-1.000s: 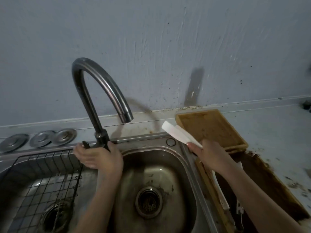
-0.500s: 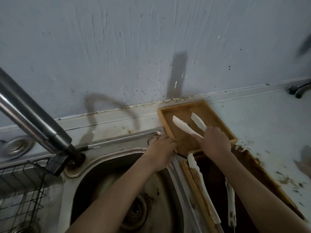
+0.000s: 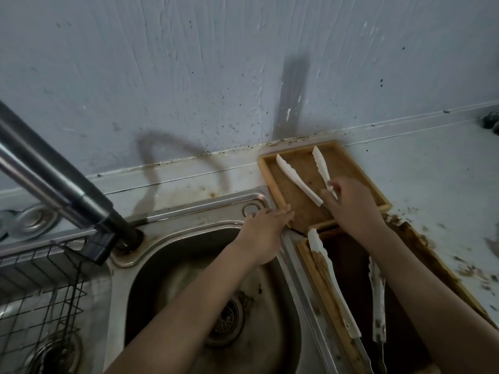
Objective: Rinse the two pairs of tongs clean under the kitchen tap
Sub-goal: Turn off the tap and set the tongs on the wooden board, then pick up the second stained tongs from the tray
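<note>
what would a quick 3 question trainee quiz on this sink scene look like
1. True or false: the clean tongs lie in the far wooden tray.
2. Which hand touches that tray's near left rim? A) left hand B) right hand C) neither
3. Fill in: the soiled tongs lie in the ____ tray, right of the sink.

Key: 1 true. 2 A, its straight fingers rest on the rim. 3 near, dark one.
</note>
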The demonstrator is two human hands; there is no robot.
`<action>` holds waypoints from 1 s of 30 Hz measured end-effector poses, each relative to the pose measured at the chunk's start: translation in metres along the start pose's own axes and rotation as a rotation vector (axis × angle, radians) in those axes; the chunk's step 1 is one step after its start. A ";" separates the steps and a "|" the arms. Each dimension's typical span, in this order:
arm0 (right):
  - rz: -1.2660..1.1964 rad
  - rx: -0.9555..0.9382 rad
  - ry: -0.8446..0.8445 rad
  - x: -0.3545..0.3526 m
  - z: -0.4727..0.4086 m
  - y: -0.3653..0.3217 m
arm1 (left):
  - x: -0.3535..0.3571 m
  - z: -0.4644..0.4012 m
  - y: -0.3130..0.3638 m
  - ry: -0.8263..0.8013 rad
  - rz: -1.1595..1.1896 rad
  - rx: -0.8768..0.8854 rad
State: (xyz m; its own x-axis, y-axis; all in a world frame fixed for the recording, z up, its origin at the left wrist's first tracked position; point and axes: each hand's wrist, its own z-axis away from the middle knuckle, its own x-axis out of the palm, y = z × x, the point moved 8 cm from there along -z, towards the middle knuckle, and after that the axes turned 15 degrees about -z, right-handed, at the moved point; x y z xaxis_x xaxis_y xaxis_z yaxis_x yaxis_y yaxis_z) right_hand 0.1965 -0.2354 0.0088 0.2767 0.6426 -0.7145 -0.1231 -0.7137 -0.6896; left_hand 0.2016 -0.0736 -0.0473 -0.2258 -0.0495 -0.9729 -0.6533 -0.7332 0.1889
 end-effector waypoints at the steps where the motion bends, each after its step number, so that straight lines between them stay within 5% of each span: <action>1: -0.008 0.004 -0.044 0.002 0.012 -0.001 | 0.001 0.002 0.003 -0.010 -0.049 -0.004; 6: 0.004 0.169 -0.315 0.025 0.061 0.010 | 0.002 0.017 0.018 -0.007 -0.082 -0.042; 17: 0.013 0.221 -0.261 0.018 0.068 -0.009 | -0.018 0.064 0.040 0.090 0.109 -0.105; 22: -0.323 0.098 -0.076 -0.032 0.066 -0.068 | -0.033 0.092 0.027 0.078 0.339 -0.107; 30: -0.997 0.124 -0.026 -0.012 0.082 -0.140 | -0.089 0.170 -0.050 0.509 0.445 -0.346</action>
State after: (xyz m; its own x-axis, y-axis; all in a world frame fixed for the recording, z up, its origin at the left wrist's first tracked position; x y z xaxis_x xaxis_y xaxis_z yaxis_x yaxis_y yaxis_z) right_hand 0.1323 -0.1207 0.1042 0.2869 0.9379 0.1950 0.0548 0.1871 -0.9808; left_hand 0.1320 0.0826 0.0519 0.0007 -0.6359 -0.7718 -0.2959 -0.7373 0.6072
